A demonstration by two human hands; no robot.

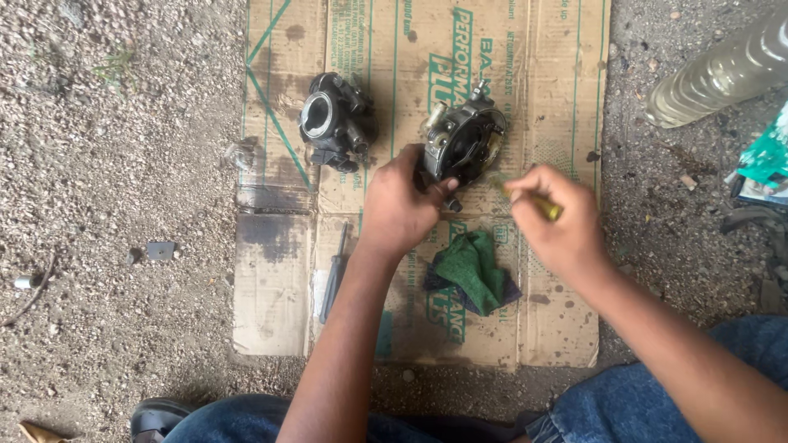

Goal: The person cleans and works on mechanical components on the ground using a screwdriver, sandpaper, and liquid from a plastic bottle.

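Two bare hands work over a flattened cardboard sheet point(275, 295) laid on gravel. L. hand point(400, 207) grips a dark metal engine part point(461, 143) by its lower-left side, holding it near the sheet's far edge, centre-right. R. hand point(558, 221) is closed around a yellow-handled tool point(538, 201), w/ the tip pointing toward the part's lower right; contact of tip and part can't be told. A second engine part point(335, 121), dark w/ a round opening, lies untouched on the sheet to the left, near the far-left corner. A green rag point(474, 269) lies crumpled on the sheet just below the hands, between the forearms. A dark-handled screwdriver point(335, 275) lies left of the rag, beside the L. forearm. A plastic bottle point(726, 72) lies on the gravel beyond the sheet's right edge.
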